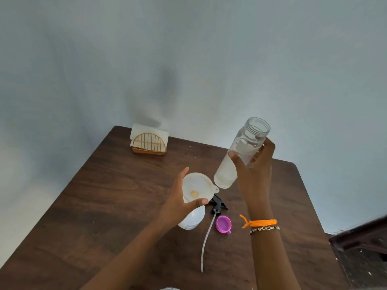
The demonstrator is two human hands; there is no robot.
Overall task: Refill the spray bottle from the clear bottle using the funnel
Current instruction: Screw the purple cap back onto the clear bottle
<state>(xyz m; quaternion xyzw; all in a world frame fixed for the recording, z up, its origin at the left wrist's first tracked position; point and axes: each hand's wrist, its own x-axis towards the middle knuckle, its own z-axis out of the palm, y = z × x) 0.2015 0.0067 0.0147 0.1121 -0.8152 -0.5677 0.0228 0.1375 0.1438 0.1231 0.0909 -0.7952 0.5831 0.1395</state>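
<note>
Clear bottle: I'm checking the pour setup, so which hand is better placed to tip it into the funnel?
Right. The right hand holds the uncapped clear bottle beside the funnel; the left hand steadies that funnel on the spray bottle.

Soft, dim, even daylight, bluish on the far wall point(188, 49). Faint grey shadow smudged above the napkin holder point(149, 143). Mild sheen on the dark table point(104, 195), no hard glare. Wide-angle bending at the edges, table sides splayed. Slightly soft overall, blurrier at the near right corner.
</note>
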